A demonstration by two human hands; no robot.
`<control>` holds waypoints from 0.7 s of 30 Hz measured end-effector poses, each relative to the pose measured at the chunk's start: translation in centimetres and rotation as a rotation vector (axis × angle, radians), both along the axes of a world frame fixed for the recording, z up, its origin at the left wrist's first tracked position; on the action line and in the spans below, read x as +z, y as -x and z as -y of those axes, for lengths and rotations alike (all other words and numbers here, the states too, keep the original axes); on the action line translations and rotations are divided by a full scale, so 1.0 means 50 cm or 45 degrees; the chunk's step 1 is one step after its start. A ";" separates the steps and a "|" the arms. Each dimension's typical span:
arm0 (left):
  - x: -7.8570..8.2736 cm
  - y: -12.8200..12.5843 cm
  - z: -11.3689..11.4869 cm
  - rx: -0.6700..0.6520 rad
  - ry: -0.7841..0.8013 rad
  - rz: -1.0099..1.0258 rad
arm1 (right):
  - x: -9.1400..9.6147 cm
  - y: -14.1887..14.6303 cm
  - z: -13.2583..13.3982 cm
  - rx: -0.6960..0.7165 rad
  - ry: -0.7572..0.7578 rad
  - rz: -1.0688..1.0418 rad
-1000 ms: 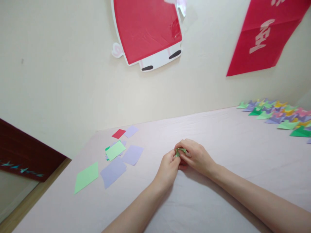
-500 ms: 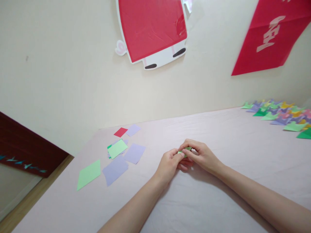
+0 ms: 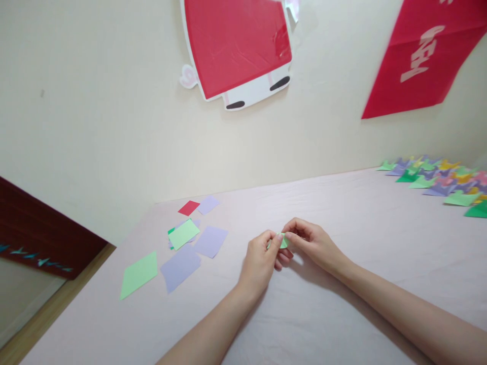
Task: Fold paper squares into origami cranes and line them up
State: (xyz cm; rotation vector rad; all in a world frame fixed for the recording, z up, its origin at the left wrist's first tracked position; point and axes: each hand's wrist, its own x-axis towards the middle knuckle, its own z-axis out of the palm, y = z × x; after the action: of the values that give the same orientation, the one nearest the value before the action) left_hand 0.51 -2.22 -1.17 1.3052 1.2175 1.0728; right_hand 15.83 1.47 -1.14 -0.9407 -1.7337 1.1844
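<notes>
A small folded piece of light green paper (image 3: 284, 242) is held just above the pale sheet, near the middle of the view. My left hand (image 3: 263, 253) is closed on it, thumb on top and fingers curled beneath. The thumb and index finger of my right hand (image 3: 312, 242) pinch its upper right edge. Fingers cover most of the paper, so its full folded shape is hidden.
Loose paper squares lie to the left: light green (image 3: 140, 275), purple (image 3: 181, 268) and red (image 3: 189, 208). Several folded paper figures (image 3: 437, 188) stand in rows at the far right. Behind the pale surface (image 3: 323, 324) rises a wall (image 3: 114, 116) with red decorations (image 3: 239, 45).
My left hand has turned slightly and shifted a little left with the green paper. The right fingers have moved to the paper's upper right edge. The loose papers stay put.
</notes>
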 end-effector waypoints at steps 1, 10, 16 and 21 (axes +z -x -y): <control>0.001 0.000 0.001 0.012 -0.008 -0.029 | 0.001 0.000 0.000 -0.011 -0.023 0.020; 0.022 0.028 0.001 0.041 -0.248 -0.653 | -0.001 0.005 -0.006 -0.184 -0.460 0.426; 0.007 0.022 0.055 0.205 -0.621 -1.473 | -0.015 0.023 -0.008 -0.237 -0.510 0.731; -0.027 0.005 0.092 -0.055 -0.619 -1.630 | -0.016 0.028 -0.015 -0.227 -0.505 0.795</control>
State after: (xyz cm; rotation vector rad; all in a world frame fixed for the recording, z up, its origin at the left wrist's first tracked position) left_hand 0.26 -6.84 -2.54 2.5615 1.8420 0.4063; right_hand 14.44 2.24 -1.92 -1.2602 -2.2001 0.4130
